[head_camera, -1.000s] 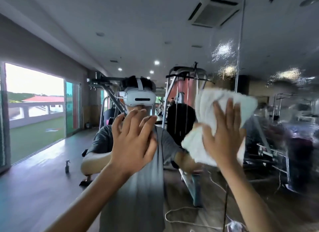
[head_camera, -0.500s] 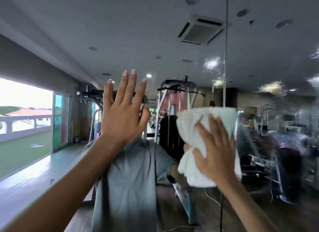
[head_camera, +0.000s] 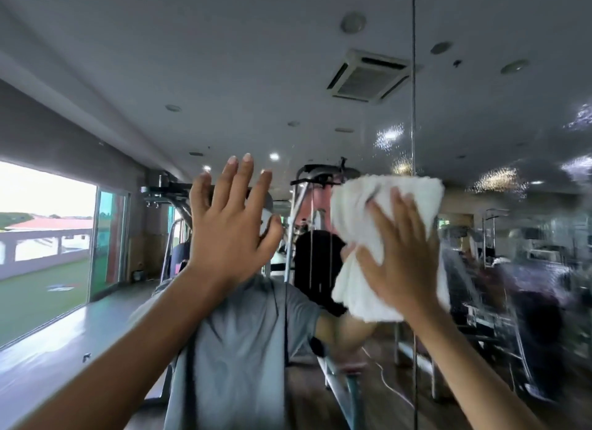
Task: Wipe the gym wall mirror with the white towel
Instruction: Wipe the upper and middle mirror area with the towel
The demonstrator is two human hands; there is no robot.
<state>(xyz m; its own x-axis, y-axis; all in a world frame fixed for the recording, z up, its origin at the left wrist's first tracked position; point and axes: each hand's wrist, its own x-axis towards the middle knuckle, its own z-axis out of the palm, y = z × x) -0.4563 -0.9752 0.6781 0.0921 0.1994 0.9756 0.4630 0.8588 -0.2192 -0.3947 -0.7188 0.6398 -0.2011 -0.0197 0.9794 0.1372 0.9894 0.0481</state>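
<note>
The gym wall mirror (head_camera: 352, 77) fills the whole view and reflects the room and a person in a grey shirt. A vertical seam (head_camera: 414, 77) splits it into panels. My right hand (head_camera: 400, 253) presses the bunched white towel (head_camera: 362, 224) flat against the glass with spread, straight fingers, just left of the seam. Part of the towel hangs below my palm. My left hand (head_camera: 229, 228) is raised with its fingers straight and spread, flat on or just off the glass to the left of the towel, and holds nothing.
Wet, smeared streaks (head_camera: 512, 244) cover the mirror panel right of the seam. The reflection shows weight machines (head_camera: 307, 205), a wooden floor, a ceiling air-conditioning vent (head_camera: 368, 77) and a large window (head_camera: 41, 237) on the left.
My view has tilted upward. My left hand rose and spread its fingers. My right hand slid the towel leftward and slightly up across the glass.
</note>
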